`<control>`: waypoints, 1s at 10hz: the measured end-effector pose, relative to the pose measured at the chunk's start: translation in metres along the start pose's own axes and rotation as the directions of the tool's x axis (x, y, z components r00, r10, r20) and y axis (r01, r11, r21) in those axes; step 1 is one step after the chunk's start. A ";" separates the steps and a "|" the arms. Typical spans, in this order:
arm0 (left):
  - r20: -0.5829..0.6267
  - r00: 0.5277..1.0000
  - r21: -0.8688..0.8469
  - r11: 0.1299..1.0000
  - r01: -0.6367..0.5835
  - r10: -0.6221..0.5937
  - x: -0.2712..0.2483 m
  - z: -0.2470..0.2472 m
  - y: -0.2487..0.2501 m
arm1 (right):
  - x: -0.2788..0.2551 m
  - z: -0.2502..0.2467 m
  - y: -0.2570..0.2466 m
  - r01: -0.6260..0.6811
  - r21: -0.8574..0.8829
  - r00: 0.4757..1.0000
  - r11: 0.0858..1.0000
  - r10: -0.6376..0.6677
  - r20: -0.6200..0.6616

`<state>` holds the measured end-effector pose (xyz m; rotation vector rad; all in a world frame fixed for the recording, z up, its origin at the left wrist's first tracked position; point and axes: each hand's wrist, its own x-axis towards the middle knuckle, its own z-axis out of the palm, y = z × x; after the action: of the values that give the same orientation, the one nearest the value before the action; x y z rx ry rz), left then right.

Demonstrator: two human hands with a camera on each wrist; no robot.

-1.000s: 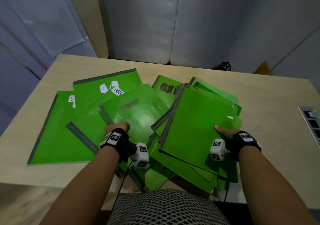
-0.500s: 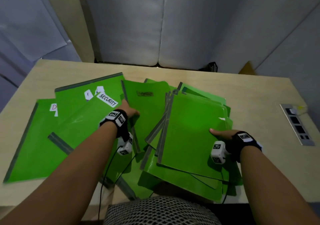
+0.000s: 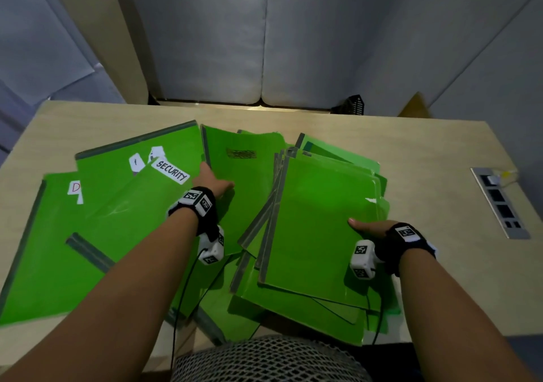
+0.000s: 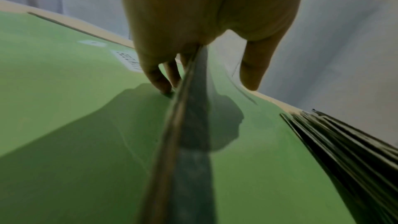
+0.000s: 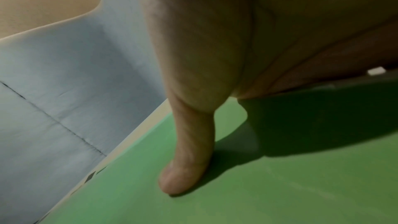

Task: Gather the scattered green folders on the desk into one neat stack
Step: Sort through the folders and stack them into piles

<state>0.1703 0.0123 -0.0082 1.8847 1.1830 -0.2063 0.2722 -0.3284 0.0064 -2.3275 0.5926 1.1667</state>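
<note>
Several green folders lie fanned over the desk. My left hand grips the grey spine of a folder with a dark label. In the left wrist view that hand has its fingers left of the spine and its thumb right of it. My right hand holds the right edge of a rough pile of folders. Its thumb presses on the top cover and its fingers are hidden beneath. A folder labelled SECURITY and two more lie to the left.
A socket panel is set into the desk at the right. Grey padded panels stand behind the desk, with a black object at its far edge. A mesh chair back is at the near edge, where folders overhang.
My left hand has carried the dark-labelled folder away from me and to the right, next to the pile, uncovering the SECURITY label. The right hand has kept its hold.
</note>
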 end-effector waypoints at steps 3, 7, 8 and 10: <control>-0.145 0.983 -0.304 0.951 0.061 -0.110 -0.012 -0.001 -0.041 | 0.002 0.003 0.004 0.030 0.007 0.999 1.000 -0.030 0.041; -0.339 0.797 -0.491 0.816 0.304 -0.500 -0.026 -0.068 -0.146 | -0.023 0.025 -0.005 0.061 -0.096 0.998 0.993 -0.058 0.035; -0.278 0.781 -0.438 0.797 0.416 -0.560 -0.013 -0.057 -0.187 | -0.021 0.026 -0.004 0.086 -0.122 0.996 0.989 -0.084 0.022; -0.244 0.831 -0.303 0.854 0.424 -0.499 -0.048 -0.070 -0.169 | -0.037 0.031 -0.001 0.128 -0.118 0.992 0.985 -0.129 -0.002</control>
<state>-0.0099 0.0613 -0.0387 1.4231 1.8014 -0.0207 0.2334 -0.3030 0.0207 -2.4311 0.3795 1.1600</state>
